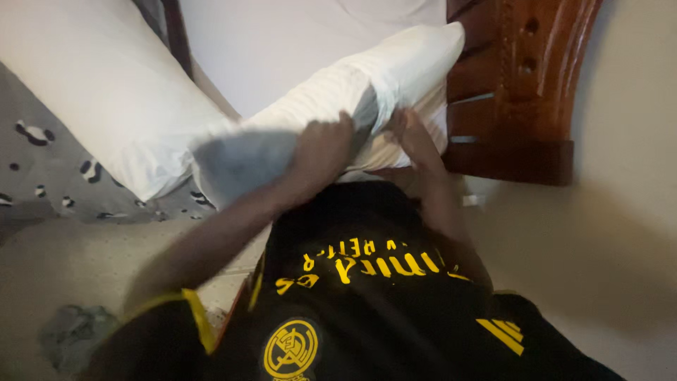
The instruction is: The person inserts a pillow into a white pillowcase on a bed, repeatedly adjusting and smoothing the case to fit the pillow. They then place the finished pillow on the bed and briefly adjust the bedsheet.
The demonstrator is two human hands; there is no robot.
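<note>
Head view, looking down over person's black-and-yellow shirt (367, 296). Left hand (323, 149) closed, gripping near edge of white pillow (352, 92) with ribbed case. Right hand (416, 137) partly blurred, fingers curled on open end of pillowcase; grip there probable, not certain. Pillow held raised over bed (282, 35), beside carved wooden bed frame (515, 85). Second white pillow (106, 85) lies at left on grey spotted blanket (42, 176). Judgement: case covers most of pillow; open end unsettled, pillow not yet laid down.
</note>
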